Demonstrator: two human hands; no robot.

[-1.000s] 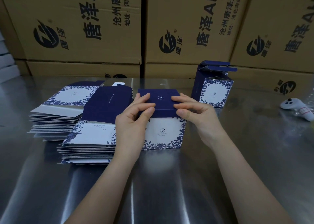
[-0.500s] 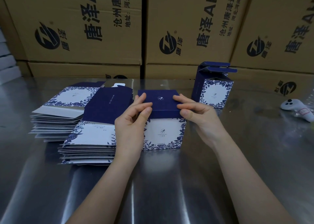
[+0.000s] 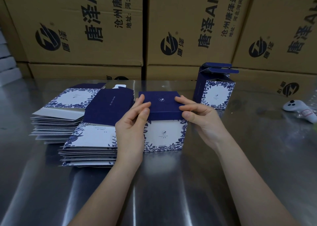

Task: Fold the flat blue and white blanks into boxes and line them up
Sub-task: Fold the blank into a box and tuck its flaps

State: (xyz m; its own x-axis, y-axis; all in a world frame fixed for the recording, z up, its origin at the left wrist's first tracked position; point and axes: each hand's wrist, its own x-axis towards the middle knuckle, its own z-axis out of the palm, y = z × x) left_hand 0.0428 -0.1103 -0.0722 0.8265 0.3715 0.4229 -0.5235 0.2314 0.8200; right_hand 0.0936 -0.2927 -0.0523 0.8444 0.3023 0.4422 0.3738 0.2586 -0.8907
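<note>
A folded blue and white box (image 3: pixel 164 134) stands on the steel table (image 3: pixel 171 182) in front of me, its dark blue lid lying flat on top. My left hand (image 3: pixel 132 126) pinches the lid's left front corner. My right hand (image 3: pixel 200 117) pinches the right front corner, fingers on top and thumb at the front edge. Left of the box lie two stacks of flat blanks, a near stack (image 3: pixel 89 145) and a far stack (image 3: pixel 58 112). Another folded box (image 3: pixel 214 90) with its top flaps open stands behind at the right.
A wall of large brown cartons (image 3: pixel 188 28) closes off the table's far edge. A white handheld controller (image 3: pixel 300 110) lies at the far right. Bare steel stretches between me and the box.
Both hands have slid slightly outward along the lid's front edge, and the lid now sits flatter on the box. Everything else is unmoved.
</note>
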